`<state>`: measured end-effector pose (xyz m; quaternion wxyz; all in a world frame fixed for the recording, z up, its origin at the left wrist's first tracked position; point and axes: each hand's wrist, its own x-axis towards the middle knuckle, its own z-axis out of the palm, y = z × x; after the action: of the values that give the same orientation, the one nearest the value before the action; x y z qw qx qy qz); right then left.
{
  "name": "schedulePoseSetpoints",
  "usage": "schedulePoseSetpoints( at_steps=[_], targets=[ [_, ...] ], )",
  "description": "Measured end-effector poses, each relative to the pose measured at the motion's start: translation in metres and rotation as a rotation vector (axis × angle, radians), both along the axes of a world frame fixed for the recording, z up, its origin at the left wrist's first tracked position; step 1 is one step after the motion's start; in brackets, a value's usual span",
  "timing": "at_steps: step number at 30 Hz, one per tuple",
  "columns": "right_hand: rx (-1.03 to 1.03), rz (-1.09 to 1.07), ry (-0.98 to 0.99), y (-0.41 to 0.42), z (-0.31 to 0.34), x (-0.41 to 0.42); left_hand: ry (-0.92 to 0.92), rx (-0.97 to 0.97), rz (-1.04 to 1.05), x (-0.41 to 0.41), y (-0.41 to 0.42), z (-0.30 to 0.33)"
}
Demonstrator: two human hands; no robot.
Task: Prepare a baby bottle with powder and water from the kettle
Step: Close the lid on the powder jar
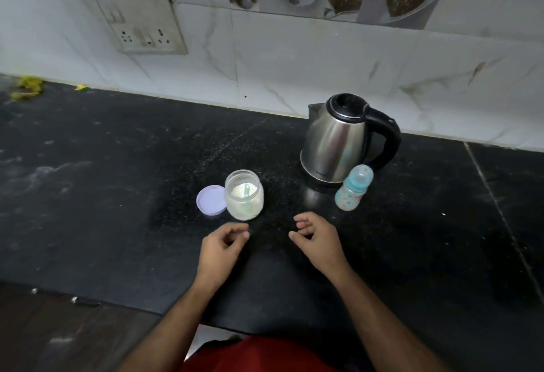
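Both your left hand (223, 242) and right hand (316, 237) hover loosely curled, holding nothing. Right of the open powder jar (244, 195), the capped baby bottle (353, 187) stands before the kettle (338, 142); steady its body, then unscrew the top.

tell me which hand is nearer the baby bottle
Right. The right hand sits just below-left of the baby bottle; the left hand is farther left, below the powder jar.
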<state>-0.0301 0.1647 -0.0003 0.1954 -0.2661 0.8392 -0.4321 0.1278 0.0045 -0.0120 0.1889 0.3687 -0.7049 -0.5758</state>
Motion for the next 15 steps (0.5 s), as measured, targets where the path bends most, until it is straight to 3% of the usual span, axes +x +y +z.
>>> schedulePoseSetpoints(
  at_steps=[4, 15],
  targets=[
    [0.02, 0.054, -0.028, -0.037, 0.006, 0.003, 0.045, -0.001, 0.105, 0.006, -0.033, 0.011],
    [0.103, 0.12, -0.09, -0.093, 0.014, 0.006, -0.091, -0.091, -0.298, -0.038, -0.084, 0.031]
  ],
)
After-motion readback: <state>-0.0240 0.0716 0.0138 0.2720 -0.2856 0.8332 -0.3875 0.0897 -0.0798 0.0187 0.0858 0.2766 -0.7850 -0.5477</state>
